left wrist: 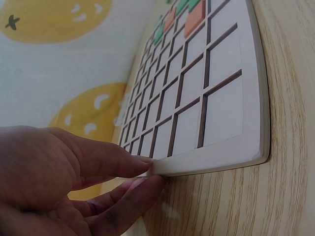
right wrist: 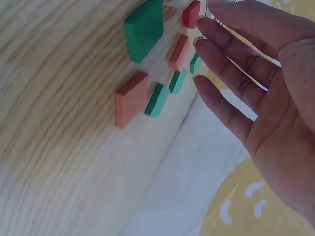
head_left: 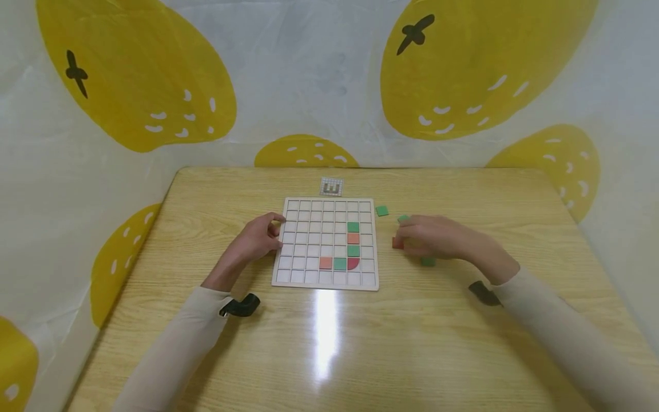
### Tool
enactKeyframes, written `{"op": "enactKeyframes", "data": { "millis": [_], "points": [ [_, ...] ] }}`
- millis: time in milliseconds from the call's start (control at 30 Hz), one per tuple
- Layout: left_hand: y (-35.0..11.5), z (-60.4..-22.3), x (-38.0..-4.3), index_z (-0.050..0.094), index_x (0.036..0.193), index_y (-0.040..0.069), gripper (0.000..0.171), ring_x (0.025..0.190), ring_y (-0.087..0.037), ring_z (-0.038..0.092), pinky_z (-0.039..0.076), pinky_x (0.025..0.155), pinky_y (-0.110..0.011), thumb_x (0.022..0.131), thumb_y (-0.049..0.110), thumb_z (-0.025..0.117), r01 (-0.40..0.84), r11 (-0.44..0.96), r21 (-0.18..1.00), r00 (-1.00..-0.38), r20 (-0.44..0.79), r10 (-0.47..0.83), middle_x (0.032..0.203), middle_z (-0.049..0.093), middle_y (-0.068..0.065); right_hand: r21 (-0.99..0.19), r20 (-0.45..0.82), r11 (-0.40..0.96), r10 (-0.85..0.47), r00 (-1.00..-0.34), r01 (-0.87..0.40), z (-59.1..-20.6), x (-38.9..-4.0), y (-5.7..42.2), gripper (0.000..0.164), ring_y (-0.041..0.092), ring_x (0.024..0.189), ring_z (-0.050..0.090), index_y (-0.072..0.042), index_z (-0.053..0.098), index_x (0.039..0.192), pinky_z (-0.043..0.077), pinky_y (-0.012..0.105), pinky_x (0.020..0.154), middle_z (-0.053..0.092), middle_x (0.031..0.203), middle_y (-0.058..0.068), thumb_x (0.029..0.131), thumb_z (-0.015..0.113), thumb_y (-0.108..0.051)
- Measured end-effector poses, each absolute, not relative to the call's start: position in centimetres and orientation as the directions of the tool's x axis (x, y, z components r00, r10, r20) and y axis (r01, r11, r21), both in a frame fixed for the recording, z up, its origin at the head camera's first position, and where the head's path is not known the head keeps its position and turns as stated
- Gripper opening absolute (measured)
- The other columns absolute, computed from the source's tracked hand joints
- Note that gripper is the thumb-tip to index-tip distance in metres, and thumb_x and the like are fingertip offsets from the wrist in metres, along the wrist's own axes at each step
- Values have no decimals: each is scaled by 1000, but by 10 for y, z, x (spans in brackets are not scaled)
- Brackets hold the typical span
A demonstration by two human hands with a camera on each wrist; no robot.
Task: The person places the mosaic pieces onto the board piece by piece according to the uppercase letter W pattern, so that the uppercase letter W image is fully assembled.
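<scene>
Our left hand pinches the grid board by its left edge; our right hand is beside a red tile.

Our right fingers are loosely bent and slightly apart, holding nothing visible; we cannot tell whether they touch that tile. Six placed tiles make a bent run; most cells remain bare, and a green tile and others lie loose on the table. Beyond the board, a small card shows a dark, E-like figure; we read no brand.

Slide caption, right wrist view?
Right hand beside loose green tiles, orange tiles and a red tile on a wood-grain table.
</scene>
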State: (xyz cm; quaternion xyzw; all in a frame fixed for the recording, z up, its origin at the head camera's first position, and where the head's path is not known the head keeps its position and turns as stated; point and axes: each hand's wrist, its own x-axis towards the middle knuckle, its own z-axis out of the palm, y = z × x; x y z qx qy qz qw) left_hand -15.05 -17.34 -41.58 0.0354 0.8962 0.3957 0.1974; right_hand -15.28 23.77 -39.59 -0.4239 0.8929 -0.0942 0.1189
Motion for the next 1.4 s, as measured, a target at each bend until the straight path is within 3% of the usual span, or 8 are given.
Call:
{"op": "enactKeyframes", "data": {
  "millis": [467, 800, 1067, 1400],
  "points": [
    [-173, -415, -150, 50, 142, 0, 57, 81, -22, 50, 43, 61, -29, 88, -8, 67, -75, 658, 749, -926, -297, 232, 104, 54, -19, -262, -173, 682, -729, -662, -683, -387, -133, 268, 25, 21, 100, 64, -17, 74, 106, 55, 43, 81, 70, 106, -3, 84, 80, -6],
    [-173, -416, -150, 50, 142, 0, 57, 80, -22, 50, 43, 60, -30, 89, -8, 67, -67, 665, 744, -927, -292, 233, 104, 54, -19, -245, -111, 659, -748, -654, -711, -395, -126, 278, 29, 30, 113, 66, -20, 75, 102, 56, 50, 88, 68, 106, -2, 80, 84, -4],
    [-173, -417, -149, 50, 143, 1, 57, 83, -23, 51, 44, 61, -29, 89, -8, 68, -75, 673, 736, -927, -300, 225, 106, 54, -19, -218, -78, 657, -749, -658, -722, -402, -126, 278, 27, 16, 94, 65, -23, 74, 100, 56, 42, 79, 66, 100, -6, 79, 86, -10],
    [-172, -417, -148, 49, 144, 2, 59, 82, -23, 51, 45, 61, -29, 89, -8, 67, -96, 665, 741, -925, -314, 216, 107, 54, -19, -216, -72, 665, -741, -667, -715, -405, -127, 274, 22, 13, 90, 63, -22, 75, 96, 55, 37, 74, 65, 94, -8, 79, 87, -15]
  ]
}}
